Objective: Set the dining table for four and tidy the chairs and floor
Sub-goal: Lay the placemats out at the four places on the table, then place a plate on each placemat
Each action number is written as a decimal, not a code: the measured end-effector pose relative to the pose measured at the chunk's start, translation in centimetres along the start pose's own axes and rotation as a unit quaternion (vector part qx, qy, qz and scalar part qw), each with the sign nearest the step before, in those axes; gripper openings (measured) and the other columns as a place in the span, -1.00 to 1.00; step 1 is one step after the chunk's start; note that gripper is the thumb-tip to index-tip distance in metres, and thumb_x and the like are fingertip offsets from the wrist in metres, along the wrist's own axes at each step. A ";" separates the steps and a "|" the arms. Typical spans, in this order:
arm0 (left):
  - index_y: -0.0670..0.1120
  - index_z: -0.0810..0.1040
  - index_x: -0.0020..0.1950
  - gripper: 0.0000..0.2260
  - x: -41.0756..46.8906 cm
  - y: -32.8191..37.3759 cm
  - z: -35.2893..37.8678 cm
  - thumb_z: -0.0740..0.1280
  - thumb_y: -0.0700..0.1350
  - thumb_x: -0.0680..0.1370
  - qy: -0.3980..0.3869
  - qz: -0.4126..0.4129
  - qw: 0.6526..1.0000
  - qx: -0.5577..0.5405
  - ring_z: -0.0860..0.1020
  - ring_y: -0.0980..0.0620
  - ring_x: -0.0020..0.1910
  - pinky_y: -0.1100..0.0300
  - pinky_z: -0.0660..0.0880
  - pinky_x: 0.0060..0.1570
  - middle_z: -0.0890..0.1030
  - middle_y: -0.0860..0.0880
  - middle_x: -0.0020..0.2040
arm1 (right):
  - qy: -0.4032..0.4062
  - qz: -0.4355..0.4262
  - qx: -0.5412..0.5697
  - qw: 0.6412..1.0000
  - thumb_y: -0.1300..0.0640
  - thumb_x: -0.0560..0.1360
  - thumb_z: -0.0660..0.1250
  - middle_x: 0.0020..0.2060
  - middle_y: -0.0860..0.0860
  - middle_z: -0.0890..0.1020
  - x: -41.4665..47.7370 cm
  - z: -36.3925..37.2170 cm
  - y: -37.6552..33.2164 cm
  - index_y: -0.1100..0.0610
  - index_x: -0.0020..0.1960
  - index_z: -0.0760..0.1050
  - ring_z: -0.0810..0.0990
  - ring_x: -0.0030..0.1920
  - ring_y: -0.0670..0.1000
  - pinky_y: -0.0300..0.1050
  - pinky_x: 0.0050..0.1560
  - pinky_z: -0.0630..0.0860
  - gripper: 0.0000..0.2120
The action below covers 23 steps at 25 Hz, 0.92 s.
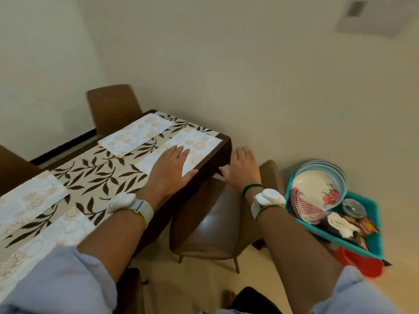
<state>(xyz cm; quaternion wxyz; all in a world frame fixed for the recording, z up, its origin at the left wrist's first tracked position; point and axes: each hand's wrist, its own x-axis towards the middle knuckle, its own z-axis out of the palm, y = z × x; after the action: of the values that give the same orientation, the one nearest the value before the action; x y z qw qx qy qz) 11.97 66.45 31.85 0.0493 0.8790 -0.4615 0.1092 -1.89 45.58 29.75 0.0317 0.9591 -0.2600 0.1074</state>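
Note:
The dark wooden dining table [215, 159] carries a leaf-patterned runner [95, 175] and several white floral placemats. My left hand [172, 168] lies flat, fingers straight, on the placemat [195, 143] at the table's near right corner. My right hand [242, 168] is open just beyond the table's right edge, above a brown chair [215, 225], thumb near the table's side. A teal basket [374, 239] at the right holds stacked plates [317, 189], a red-checked cloth [303, 205] and a glass [353, 207].
Another brown chair [111, 105] stands at the table's far side, and a chair back [11, 164] shows at the left edge. A red object [360, 266] sits under the basket. Cream walls close in behind the table. Pale floor shows below the chair.

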 end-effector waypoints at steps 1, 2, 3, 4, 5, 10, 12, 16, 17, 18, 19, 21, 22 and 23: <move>-0.07 0.21 0.61 -0.27 0.9 2.4 -0.3 0.03 0.39 0.61 0.005 0.023 1.000 -0.008 0.18 -0.09 0.59 -0.03 0.13 0.57 0.28 -0.10 0.59 | 0.000 0.023 -0.004 1.000 -0.26 0.52 0.23 0.40 0.28 0.40 -1.5 -0.5 2.0 0.31 0.45 0.29 0.31 0.45 0.28 0.18 0.53 0.14 -0.24; -0.07 0.21 0.61 -0.28 1.6 4.4 -0.5 0.05 0.38 0.61 0.006 0.047 0.999 -0.015 0.19 -0.09 0.59 -0.03 0.14 0.57 0.28 -0.10 0.59 | -0.002 0.042 -0.012 0.999 -0.25 0.52 0.23 0.40 0.28 0.40 -2.6 -0.9 3.8 0.31 0.45 0.30 0.30 0.45 0.28 0.18 0.53 0.13 -0.25; -0.07 0.22 0.61 -0.29 2.2 6.6 -0.6 0.07 0.37 0.61 0.008 0.070 0.997 -0.024 0.19 -0.09 0.59 -0.03 0.14 0.56 0.29 -0.10 0.59 | -0.009 0.063 -0.017 0.998 -0.24 0.53 0.23 0.41 0.28 0.38 -3.9 -1.2 5.8 0.31 0.46 0.29 0.28 0.47 0.28 0.18 0.53 0.11 -0.26; -0.07 0.22 0.61 -0.30 2.7 8.7 -0.6 0.09 0.35 0.61 0.008 0.090 0.995 -0.032 0.20 -0.09 0.58 -0.03 0.14 0.55 0.29 -0.10 0.59 | -0.013 0.080 -0.020 0.996 -0.23 0.53 0.23 0.43 0.28 0.36 -5.0 -1.4 7.9 0.31 0.47 0.27 0.25 0.49 0.28 0.18 0.54 0.09 -0.26; -0.07 0.22 0.61 -0.31 3.0 10.5 -0.5 0.11 0.34 0.62 0.007 0.104 0.994 -0.040 0.19 -0.09 0.59 -0.03 0.14 0.55 0.29 -0.10 0.59 | -0.015 0.095 -0.023 0.995 -0.22 0.54 0.22 0.44 0.28 0.34 -6.0 -1.7 9.7 0.31 0.48 0.25 0.23 0.50 0.28 0.18 0.54 0.07 -0.26; -0.10 0.22 0.59 -0.29 5.1 21.5 0.3 0.05 0.36 0.61 -0.022 0.192 0.980 -0.043 0.23 -0.14 0.56 -0.08 0.20 0.54 0.32 -0.15 0.56 | -0.003 0.195 -0.042 0.980 -0.23 0.54 0.21 0.43 0.26 0.37 -12.7 -3.2 20.1 0.29 0.47 0.27 0.26 0.48 0.26 0.17 0.54 0.10 -0.27; -0.09 0.22 0.58 -0.30 5.5 25.7 0.7 0.04 0.36 0.60 -0.031 0.210 0.976 -0.048 0.24 -0.14 0.55 -0.11 0.25 0.52 0.33 -0.13 0.55 | -0.007 0.217 -0.054 0.975 -0.26 0.53 0.21 0.42 0.24 0.39 -15.5 -3.1 23.7 0.27 0.47 0.29 0.29 0.47 0.26 0.18 0.54 0.13 -0.27; -0.08 0.23 0.58 -0.32 5.8 33.3 1.6 0.11 0.33 0.60 -0.041 0.211 0.975 -0.062 0.23 -0.13 0.56 -0.13 0.26 0.51 0.32 -0.12 0.55 | -0.023 0.245 -0.050 0.968 -0.25 0.52 0.25 0.40 0.24 0.41 -20.2 -3.0 30.0 0.27 0.45 0.30 0.31 0.46 0.27 0.20 0.53 0.16 -0.28; -0.08 0.23 0.58 -0.31 5.8 35.0 1.9 0.11 0.34 0.60 -0.046 0.214 0.974 -0.061 0.23 -0.13 0.56 -0.14 0.26 0.51 0.32 -0.13 0.55 | -0.024 0.251 -0.048 0.966 -0.24 0.52 0.27 0.40 0.25 0.41 -21.2 -2.9 31.4 0.27 0.45 0.30 0.30 0.46 0.28 0.21 0.52 0.16 -0.27; -0.08 0.22 0.58 -0.30 6.0 36.6 2.3 0.10 0.35 0.60 -0.047 0.215 0.973 -0.061 0.24 -0.13 0.56 -0.13 0.26 0.51 0.32 -0.12 0.56 | -0.025 0.256 -0.044 0.965 -0.24 0.51 0.29 0.40 0.26 0.40 -21.9 -2.8 32.9 0.28 0.45 0.29 0.29 0.46 0.29 0.21 0.52 0.16 -0.26; -0.07 0.21 0.59 -0.29 6.4 38.3 2.9 0.08 0.36 0.59 -0.052 0.212 0.974 -0.064 0.24 -0.12 0.56 -0.12 0.25 0.52 0.32 -0.12 0.56 | -0.032 0.260 -0.039 0.964 -0.24 0.50 0.31 0.42 0.26 0.39 -22.3 -2.6 34.5 0.28 0.46 0.28 0.28 0.47 0.29 0.21 0.53 0.15 -0.24; -0.05 0.18 0.61 -0.29 7.0 40.4 4.1 0.09 0.37 0.60 -0.062 0.197 0.976 -0.076 0.22 -0.11 0.58 -0.10 0.23 0.52 0.29 -0.10 0.58 | -0.041 0.257 -0.034 0.965 -0.25 0.49 0.32 0.44 0.25 0.36 -22.7 -2.0 36.7 0.28 0.48 0.26 0.26 0.49 0.28 0.19 0.54 0.13 -0.21; -0.05 0.18 0.61 -0.29 7.5 42.0 4.9 0.10 0.37 0.60 -0.067 0.189 0.976 -0.082 0.22 -0.11 0.58 -0.09 0.22 0.52 0.29 -0.09 0.58 | -0.048 0.258 -0.030 0.964 -0.26 0.48 0.32 0.44 0.25 0.36 -22.9 -1.5 38.4 0.27 0.48 0.26 0.25 0.49 0.28 0.19 0.54 0.13 -0.21; -0.04 0.18 0.61 -0.29 7.9 42.8 5.6 0.10 0.37 0.60 -0.069 0.180 0.977 -0.086 0.23 -0.10 0.58 -0.09 0.23 0.51 0.30 -0.08 0.58 | -0.053 0.258 -0.030 0.964 -0.27 0.48 0.32 0.45 0.24 0.36 -23.1 -1.1 39.3 0.27 0.48 0.26 0.26 0.49 0.27 0.19 0.54 0.13 -0.20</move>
<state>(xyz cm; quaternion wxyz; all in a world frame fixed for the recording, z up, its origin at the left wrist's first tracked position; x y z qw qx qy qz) -18.03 34.71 27.65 0.0721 0.7794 -0.6221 0.0155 -41.38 23.17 25.88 0.0179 0.8625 -0.5030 0.0535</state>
